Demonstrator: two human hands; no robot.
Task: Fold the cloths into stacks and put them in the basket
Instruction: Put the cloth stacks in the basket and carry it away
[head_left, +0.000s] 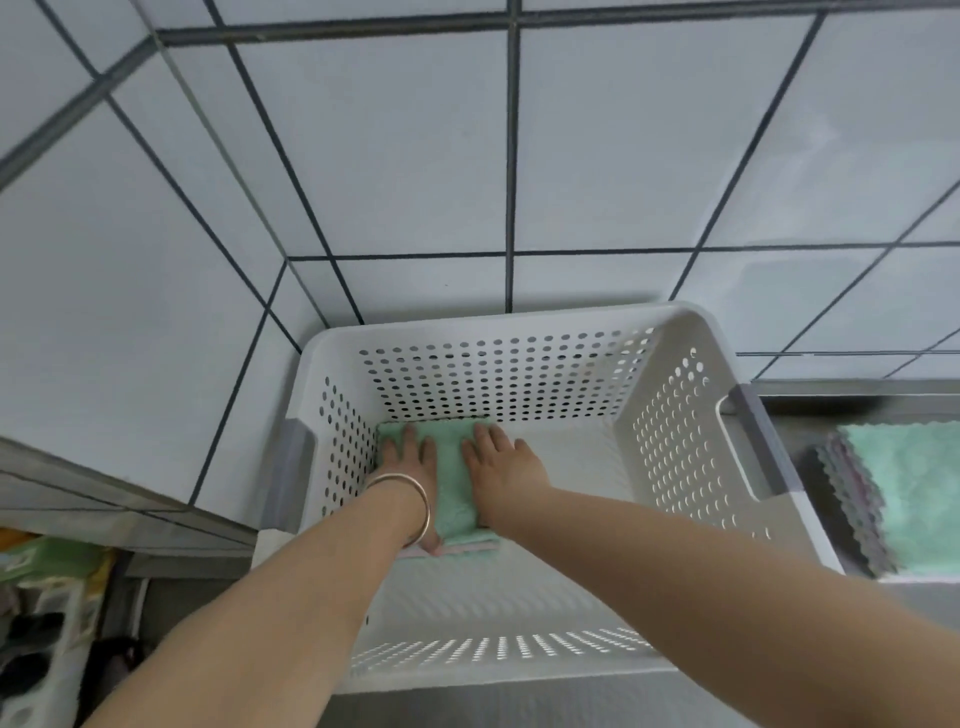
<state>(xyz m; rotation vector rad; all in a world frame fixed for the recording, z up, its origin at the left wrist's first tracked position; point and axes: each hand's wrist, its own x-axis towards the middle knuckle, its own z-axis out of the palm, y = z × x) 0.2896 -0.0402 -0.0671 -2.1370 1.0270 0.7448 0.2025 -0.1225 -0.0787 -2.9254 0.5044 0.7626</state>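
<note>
The folded green stack (452, 478) lay on the floor of the white basket (691, 415), pushed into the far left corner, probably to leave room beside it for more stacks. The left hand (410, 467) and the right hand (498, 462) rested flat on top, each grip wide with fingers straight, pressing the stack level. Unfolded cloths (904, 493) waited on the desk, just right of the basket.
</note>
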